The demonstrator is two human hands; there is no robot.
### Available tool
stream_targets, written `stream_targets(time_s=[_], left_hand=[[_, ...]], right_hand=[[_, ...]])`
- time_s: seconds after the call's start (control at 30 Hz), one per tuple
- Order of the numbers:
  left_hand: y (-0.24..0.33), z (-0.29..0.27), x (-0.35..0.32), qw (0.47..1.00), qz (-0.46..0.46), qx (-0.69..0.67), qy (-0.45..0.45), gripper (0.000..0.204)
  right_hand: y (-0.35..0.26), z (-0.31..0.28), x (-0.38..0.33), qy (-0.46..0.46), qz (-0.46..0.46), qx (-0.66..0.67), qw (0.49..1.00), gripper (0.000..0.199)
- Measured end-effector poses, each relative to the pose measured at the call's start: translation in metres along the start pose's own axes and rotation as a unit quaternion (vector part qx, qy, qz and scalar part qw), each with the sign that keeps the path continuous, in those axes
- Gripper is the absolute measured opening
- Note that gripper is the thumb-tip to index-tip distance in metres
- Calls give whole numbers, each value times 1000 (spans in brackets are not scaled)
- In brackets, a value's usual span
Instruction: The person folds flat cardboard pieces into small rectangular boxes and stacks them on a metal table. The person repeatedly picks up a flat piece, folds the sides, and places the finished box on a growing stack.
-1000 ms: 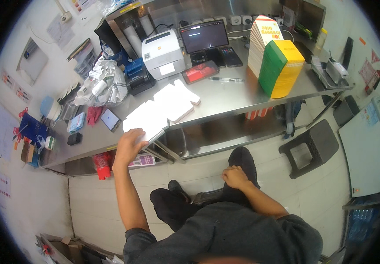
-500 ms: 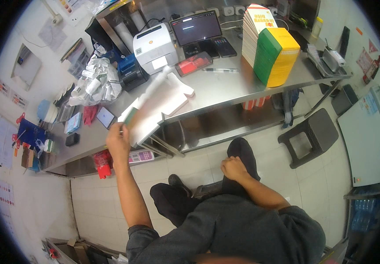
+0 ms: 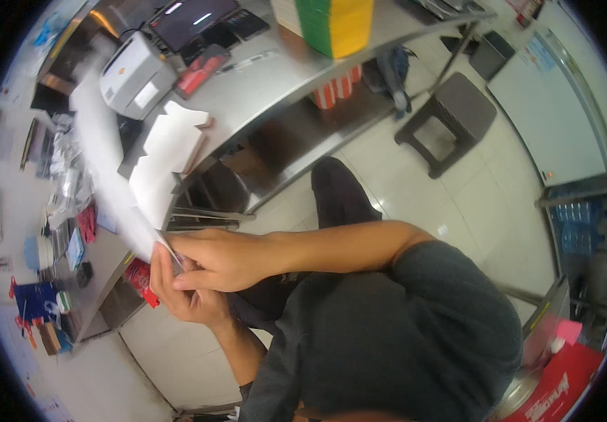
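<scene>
A long white card sheet [image 3: 110, 176], smeared by motion, stands up from my two hands and leans toward the label printer. My left hand [image 3: 192, 295] pinches its lower end, fingers bent around the edge. From the other side my right hand [image 3: 229, 259] closes on the same end, its forearm crossing in front of my body. The fingertips partly cover each other. Just beyond the hands, on the steel table, lies a stack of white flat card blanks [image 3: 166, 151] with notched edges.
A white label printer [image 3: 135, 74], a red-screened phone [image 3: 201, 70] and a laptop [image 3: 191, 21] stand on the steel table [image 3: 286, 77]. Green and yellow cartons [image 3: 335, 28] stand farther right. A dark plastic stool [image 3: 451, 116] is on the floor. Clear plastic bags [image 3: 68, 179] lie left.
My right hand has left my knee and joined the left at the sheet's end. The sheet has come off the stack, closer to my body. The view has swung and tilted.
</scene>
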State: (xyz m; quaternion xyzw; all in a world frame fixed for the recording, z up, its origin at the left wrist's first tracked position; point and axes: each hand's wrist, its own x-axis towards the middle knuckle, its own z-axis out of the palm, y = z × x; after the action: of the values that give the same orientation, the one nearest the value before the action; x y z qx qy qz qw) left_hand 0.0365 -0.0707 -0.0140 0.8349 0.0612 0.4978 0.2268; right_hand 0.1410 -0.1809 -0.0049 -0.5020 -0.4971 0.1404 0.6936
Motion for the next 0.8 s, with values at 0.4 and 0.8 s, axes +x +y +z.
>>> stream_targets(time_s=[0.4, 0.8], left_hand=[[-27, -3, -7, 996, 61, 11, -67, 47], [-27, 15, -45, 997, -42, -2, -58, 35]], right_hand=[[3, -10, -1, 87, 41, -128, 987, 28], [30, -5, -2, 209, 96, 29, 973, 18]])
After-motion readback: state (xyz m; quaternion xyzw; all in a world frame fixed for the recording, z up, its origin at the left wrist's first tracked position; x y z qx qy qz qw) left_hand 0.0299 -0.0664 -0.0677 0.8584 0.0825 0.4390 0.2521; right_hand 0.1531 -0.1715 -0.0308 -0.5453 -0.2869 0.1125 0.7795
